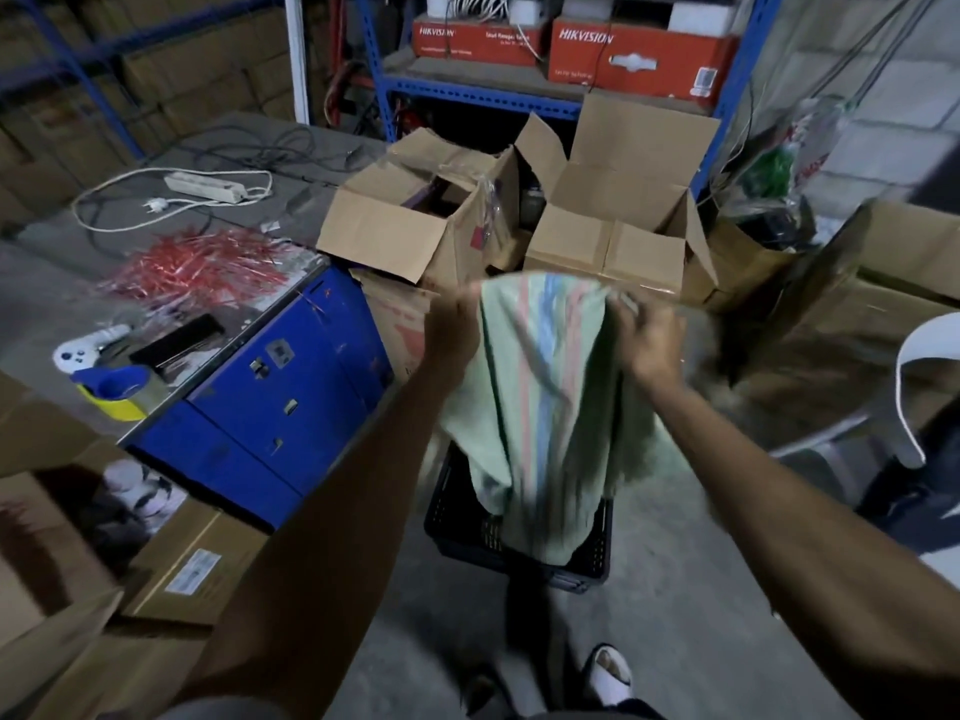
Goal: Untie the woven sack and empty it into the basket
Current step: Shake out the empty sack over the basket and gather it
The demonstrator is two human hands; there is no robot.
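Over concrete floor (pixel 691 589), left hand (pixel 453 332) and right hand (pixel 649 341) each grip the woven sack (pixel 540 397) above the basket (pixel 457 517).

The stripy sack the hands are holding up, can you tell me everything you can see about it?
The woven sack is pale green with pink and blue stripes running down its middle. It looks thin, limp and crumpled. It hangs upside down: the left hand and right hand grip its top corners, and its lower end droops into the dark slotted basket on the concrete floor. It is slightly blurred, so nothing can be seen falling out.
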